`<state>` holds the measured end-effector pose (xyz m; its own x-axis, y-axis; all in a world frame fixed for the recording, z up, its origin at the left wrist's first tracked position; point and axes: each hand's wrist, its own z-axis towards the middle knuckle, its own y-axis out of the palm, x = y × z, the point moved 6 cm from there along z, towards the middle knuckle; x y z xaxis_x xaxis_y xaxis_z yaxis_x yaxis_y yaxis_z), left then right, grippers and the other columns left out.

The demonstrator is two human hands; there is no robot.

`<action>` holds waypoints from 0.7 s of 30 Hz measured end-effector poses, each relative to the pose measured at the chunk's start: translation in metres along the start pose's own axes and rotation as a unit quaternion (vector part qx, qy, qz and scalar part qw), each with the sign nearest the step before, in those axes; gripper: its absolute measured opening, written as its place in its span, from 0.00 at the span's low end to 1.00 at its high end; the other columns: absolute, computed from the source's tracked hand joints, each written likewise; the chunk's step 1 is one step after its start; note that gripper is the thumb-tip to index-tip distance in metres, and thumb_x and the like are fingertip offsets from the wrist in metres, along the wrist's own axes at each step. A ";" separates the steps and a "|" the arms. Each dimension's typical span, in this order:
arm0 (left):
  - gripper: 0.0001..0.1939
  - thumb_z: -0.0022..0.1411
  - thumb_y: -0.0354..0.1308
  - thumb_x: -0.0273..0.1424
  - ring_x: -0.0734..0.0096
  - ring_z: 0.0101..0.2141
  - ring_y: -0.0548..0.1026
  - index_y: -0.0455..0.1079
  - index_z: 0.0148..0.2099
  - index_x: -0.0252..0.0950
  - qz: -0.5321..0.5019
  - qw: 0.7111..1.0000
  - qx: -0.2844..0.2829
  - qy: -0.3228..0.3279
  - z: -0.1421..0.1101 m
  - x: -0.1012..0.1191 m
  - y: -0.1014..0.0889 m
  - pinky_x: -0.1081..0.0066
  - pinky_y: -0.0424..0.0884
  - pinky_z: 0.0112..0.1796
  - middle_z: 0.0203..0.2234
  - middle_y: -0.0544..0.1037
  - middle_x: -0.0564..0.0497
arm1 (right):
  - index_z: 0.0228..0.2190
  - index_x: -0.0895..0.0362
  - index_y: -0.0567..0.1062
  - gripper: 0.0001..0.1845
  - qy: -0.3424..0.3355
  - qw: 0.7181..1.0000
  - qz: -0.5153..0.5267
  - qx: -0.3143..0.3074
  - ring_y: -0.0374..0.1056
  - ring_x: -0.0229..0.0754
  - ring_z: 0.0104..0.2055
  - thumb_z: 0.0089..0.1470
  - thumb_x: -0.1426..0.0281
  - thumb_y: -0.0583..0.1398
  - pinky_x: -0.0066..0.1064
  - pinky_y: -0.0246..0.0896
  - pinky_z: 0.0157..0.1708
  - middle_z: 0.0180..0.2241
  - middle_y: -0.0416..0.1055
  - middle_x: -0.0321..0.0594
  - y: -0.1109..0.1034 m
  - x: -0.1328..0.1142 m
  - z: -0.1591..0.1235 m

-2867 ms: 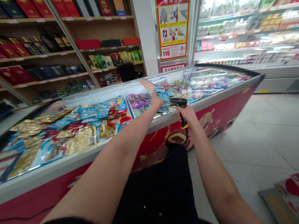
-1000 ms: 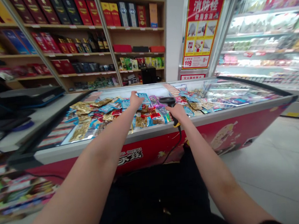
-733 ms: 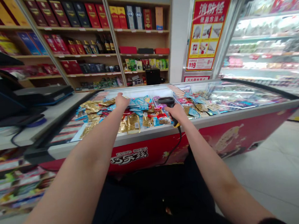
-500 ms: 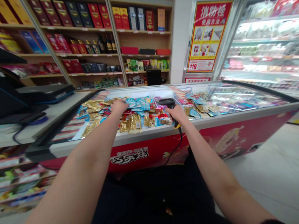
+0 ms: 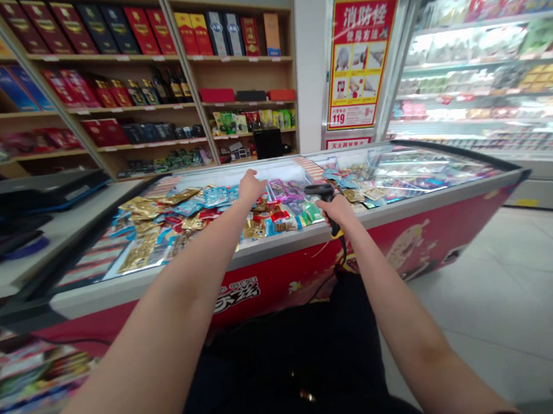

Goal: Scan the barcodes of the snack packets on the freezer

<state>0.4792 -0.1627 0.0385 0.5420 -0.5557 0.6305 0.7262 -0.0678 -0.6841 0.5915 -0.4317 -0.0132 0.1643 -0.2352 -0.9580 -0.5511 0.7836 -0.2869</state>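
Note:
My right hand (image 5: 337,210) is wrapped around the grip of a black and yellow handheld barcode scanner (image 5: 318,191). Its head points left over the freezer, and a cable hangs from its handle. My left hand (image 5: 252,186) hovers above the packets at the middle of the chest freezer (image 5: 280,248), fingers apart and nothing seen in them. Gold packets (image 5: 142,248) and blue packets (image 5: 216,197) lie heaped to its left. Purple packets (image 5: 287,189) in a wire basket are just right of it, and green packets (image 5: 309,213) lie under the scanner.
A counter (image 5: 67,226) with a dark scale-like device (image 5: 45,190) stands at the left. Shelves of boxed bottles (image 5: 119,28) rise behind the freezer. A red sign (image 5: 361,63) hangs on the wall, with a refrigerated display (image 5: 482,89) at right. Sliding glass (image 5: 436,162) covers the freezer's right end.
My left hand has lifted off the packets and moved right, toward the purple packets. The view has turned slightly right. My right hand still holds the barcode scanner, now farther right along the freezer.

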 end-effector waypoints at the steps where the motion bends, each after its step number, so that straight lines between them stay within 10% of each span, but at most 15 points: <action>1: 0.23 0.56 0.65 0.32 0.55 0.48 0.78 0.70 0.55 0.38 -0.006 1.000 -0.011 0.015 -0.004 0.013 0.012 0.64 0.69 0.50 0.44 0.80 0.43 | 0.24 0.56 0.67 0.13 0.002 1.000 -0.001 0.012 0.61 0.35 0.14 0.57 0.71 0.64 0.26 0.60 0.15 0.15 0.65 0.31 -0.010 0.004 0.001; 7: 0.02 0.55 0.64 0.30 0.53 0.43 0.79 0.76 0.32 0.37 0.016 0.988 -0.101 0.112 -0.035 0.088 0.088 0.65 0.71 0.45 0.34 0.81 0.43 | 0.23 0.56 0.68 0.13 0.024 0.997 0.002 0.070 0.61 0.37 0.14 0.58 0.70 0.62 0.28 0.61 0.15 0.15 0.65 0.33 -0.065 0.033 0.008; 15: 0.11 0.55 0.68 0.38 0.47 0.44 0.80 0.77 0.30 0.34 0.081 0.955 -0.226 0.173 -0.080 0.146 0.176 0.61 0.73 0.46 0.36 0.82 0.38 | 0.25 0.56 0.68 0.12 0.043 0.994 0.034 0.097 0.62 0.37 0.13 0.57 0.69 0.64 0.27 0.61 0.14 0.14 0.65 0.31 -0.103 0.073 0.023; 21: 0.28 0.33 0.79 0.34 0.39 0.52 0.77 0.76 0.39 0.34 0.078 0.962 -0.217 0.144 -0.089 0.152 0.203 0.59 0.71 0.51 0.45 0.81 0.34 | 0.24 0.56 0.69 0.12 0.049 0.993 0.031 0.105 0.63 0.37 0.14 0.56 0.69 0.64 0.27 0.62 0.14 0.16 0.66 0.33 -0.113 0.088 0.026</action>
<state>0.6714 -0.3349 -0.0376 0.4448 -0.7896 0.4228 0.3671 -0.2699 -0.8902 0.6896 -0.5260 -0.0653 0.0493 -0.2285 -0.9723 -0.3730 0.8988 -0.2302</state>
